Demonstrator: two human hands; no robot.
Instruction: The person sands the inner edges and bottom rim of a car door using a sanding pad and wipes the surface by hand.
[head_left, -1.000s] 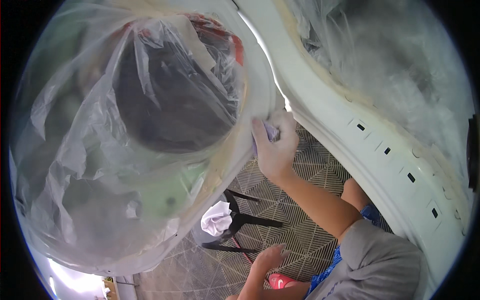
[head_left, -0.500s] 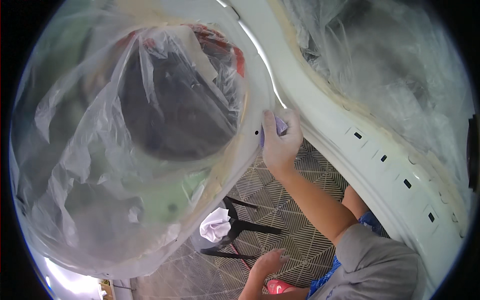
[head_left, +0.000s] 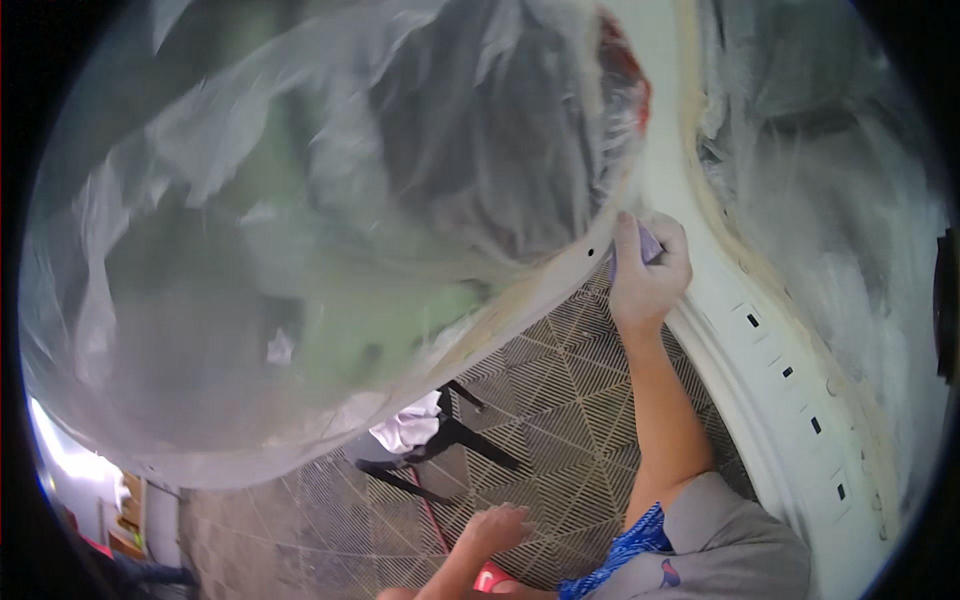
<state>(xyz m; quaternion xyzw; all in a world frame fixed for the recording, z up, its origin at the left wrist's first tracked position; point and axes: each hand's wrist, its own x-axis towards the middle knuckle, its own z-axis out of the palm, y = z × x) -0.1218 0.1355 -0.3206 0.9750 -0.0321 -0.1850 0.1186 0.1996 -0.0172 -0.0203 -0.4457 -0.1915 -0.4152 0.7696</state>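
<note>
My right hand (head_left: 650, 270), dusted white, is closed round a folded piece of purple sandpaper (head_left: 649, 245), its thumb on the left side. It is at the white edge of a car door (head_left: 592, 252), beside a small dark hole. Clear plastic sheeting (head_left: 270, 230) covers most of the door. Just right of the hand runs the white car body frame (head_left: 735, 290), with a row of small dark slots. Lower down, my left hand (head_left: 495, 528) hangs over the floor, holding nothing, its fingers loosely extended.
Under the door stands a black stool (head_left: 455, 440) with a crumpled pale cloth (head_left: 408, 424) on it. Ribbed tiles cover the floor (head_left: 560, 400). More plastic sheeting (head_left: 830, 180) hangs at the right. Shelving (head_left: 130, 515) stands at the far lower left.
My view has shifted, so the door and hands sit differently in the picture. The right hand still grips the sandpaper by the door edge; the left is still low and free.
</note>
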